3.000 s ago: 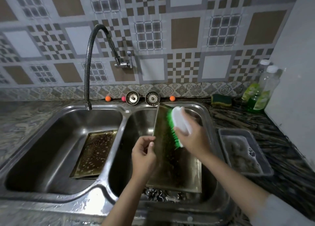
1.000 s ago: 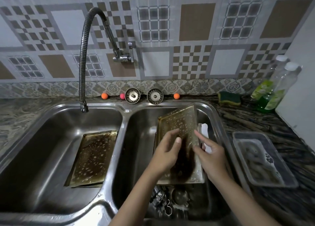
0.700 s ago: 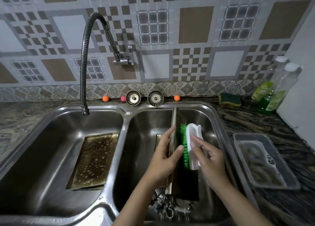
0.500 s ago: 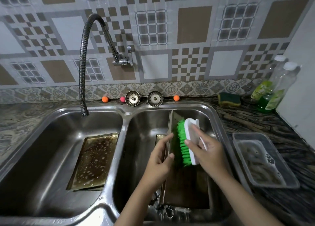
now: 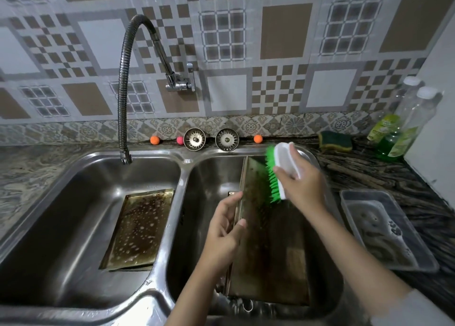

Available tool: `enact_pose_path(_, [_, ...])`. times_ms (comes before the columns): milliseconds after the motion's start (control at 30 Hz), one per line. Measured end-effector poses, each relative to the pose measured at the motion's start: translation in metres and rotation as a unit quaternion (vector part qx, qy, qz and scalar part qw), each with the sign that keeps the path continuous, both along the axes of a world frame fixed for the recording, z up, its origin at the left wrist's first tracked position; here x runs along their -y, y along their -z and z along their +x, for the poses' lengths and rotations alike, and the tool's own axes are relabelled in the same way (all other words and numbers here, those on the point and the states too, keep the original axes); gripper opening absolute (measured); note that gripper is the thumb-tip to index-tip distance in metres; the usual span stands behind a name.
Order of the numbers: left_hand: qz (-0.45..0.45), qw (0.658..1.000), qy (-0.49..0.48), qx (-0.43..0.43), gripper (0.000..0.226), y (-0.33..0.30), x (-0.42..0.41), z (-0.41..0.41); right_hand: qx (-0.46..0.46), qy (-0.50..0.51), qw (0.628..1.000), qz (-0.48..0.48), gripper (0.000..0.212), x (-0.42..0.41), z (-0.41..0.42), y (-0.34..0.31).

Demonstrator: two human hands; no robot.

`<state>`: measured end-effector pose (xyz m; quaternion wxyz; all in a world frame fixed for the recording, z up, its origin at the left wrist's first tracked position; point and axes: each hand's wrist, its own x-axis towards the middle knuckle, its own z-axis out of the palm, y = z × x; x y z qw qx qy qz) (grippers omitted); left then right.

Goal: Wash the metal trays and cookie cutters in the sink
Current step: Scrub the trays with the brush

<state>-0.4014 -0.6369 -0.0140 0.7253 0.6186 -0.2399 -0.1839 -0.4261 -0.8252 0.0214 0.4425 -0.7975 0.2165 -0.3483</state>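
A dark, greasy metal tray (image 5: 270, 247) leans tilted in the right basin of the double sink (image 5: 184, 162). My left hand (image 5: 225, 232) grips its left rim, thumb on the inner face. My right hand (image 5: 304, 186) holds a white scrubbing brush (image 5: 279, 171) with green bristles pressed against the tray's upper part. A second tray (image 5: 139, 228), dotted with soap suds, lies flat in the left basin. Metal cookie cutters (image 5: 246, 306) show dimly under the tilted tray's lower edge.
A flexible tap (image 5: 123, 99) curves over the left basin. Two sink strainers (image 5: 210, 139) and small coloured balls stand on the back ledge. On the right counter are a sponge (image 5: 335, 142), two bottles (image 5: 403, 126) and a plastic tub (image 5: 386, 229) of soapy water.
The tray was turned over from facing up to leaning on edge. My right hand has since pushed the brush up the tray toward its far end. The left hand keeps hold of the rim.
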Motion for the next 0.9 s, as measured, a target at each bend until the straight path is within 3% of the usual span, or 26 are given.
enact_pose_path(167, [-0.017, 1.000, -0.008, -0.020, 0.049, 0.001, 0.004, 0.006, 0.025, -0.142, 0.986, -0.084, 0.071, -0.036, -0.009, 0.004])
enact_pose_path(333, [-0.017, 1.000, 0.008, -0.009, 0.048, 0.005, 0.003, 0.004, -0.023, -0.001, 1.000, 0.005, 0.069, 0.012, 0.010, 0.004])
enact_pose_path(500, [-0.042, 0.998, -0.021, -0.037, 0.053, 0.008, 0.001, 0.020, -0.007, -0.157, 0.986, -0.051, 0.070, -0.036, -0.018, 0.028])
enact_pose_path(700, [-0.060, 0.997, -0.008, -0.043, 0.052, 0.006, -0.003, 0.017, -0.056, 0.009, 0.998, 0.040, 0.068, 0.011, -0.010, 0.039])
enact_pose_path(800, [-0.077, 0.994, -0.048, -0.065, 0.051, 0.007, 0.003, 0.025, 0.004, -0.071, 0.997, 0.008, 0.071, -0.043, -0.024, 0.035])
enact_pose_path(900, [-0.117, 0.979, -0.106, -0.125, 0.050, 0.003, 0.000, 0.036, -0.009, -0.173, 0.985, -0.002, 0.070, -0.095, -0.065, 0.051])
